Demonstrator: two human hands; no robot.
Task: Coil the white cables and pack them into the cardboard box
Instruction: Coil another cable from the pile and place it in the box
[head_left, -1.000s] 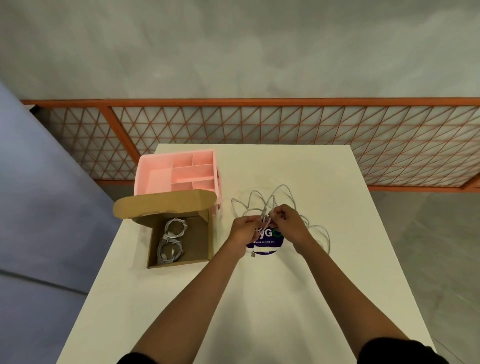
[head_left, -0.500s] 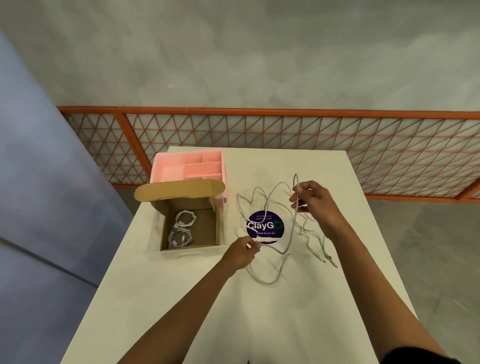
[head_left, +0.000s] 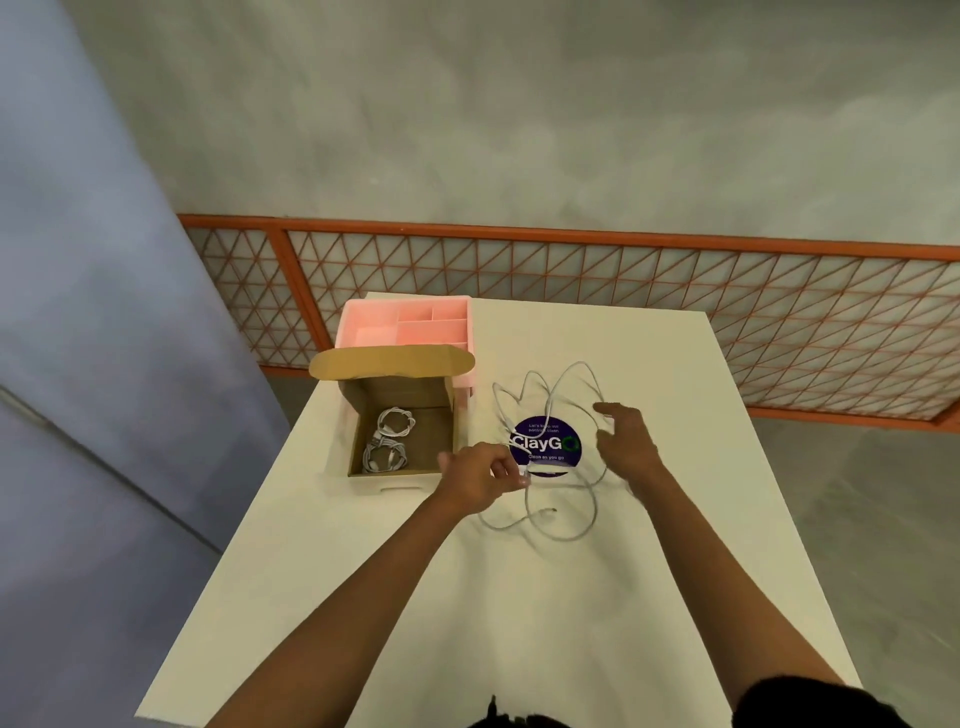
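while a loose white cable (head_left: 563, 538) sprawls in loops over the desk (head_left: 467, 623) and its purple sticker (head_left: 550, 452), the left hand (head_left: 478, 478) keeps its grip pinched on one strand. the right hand (head_left: 626, 441) hangs over the loops, grip apart. further left, the open cardboard box (head_left: 400, 392) holds two coiled cables (head_left: 382, 458). behind it stands a pink tray (head_left: 405, 325).
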